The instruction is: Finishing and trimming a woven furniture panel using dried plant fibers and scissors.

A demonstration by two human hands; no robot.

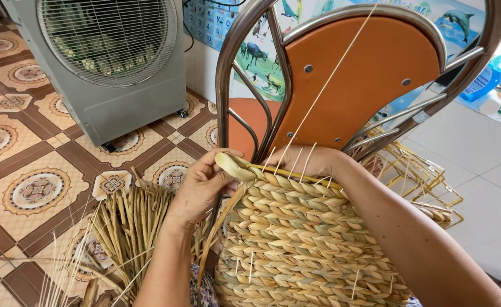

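A woven straw basket [301,239] with thick braided rows rests in front of me, thin pale stakes sticking out of its weave. My left hand [202,185] pinches a flat straw strand [234,166] at the basket's top left rim. My right hand [307,161] lies over the top rim behind the basket, fingers curled on the edge among the stakes. One long thin stake [330,79] rises from the rim up to the right.
A metal chair [353,74] with an orange back stands just behind the basket. A grey fan unit [114,62] sits on the patterned tile floor at upper left. Loose straw bundles [125,227] lie at lower left. Yellow wire frames [421,176] rest at right.
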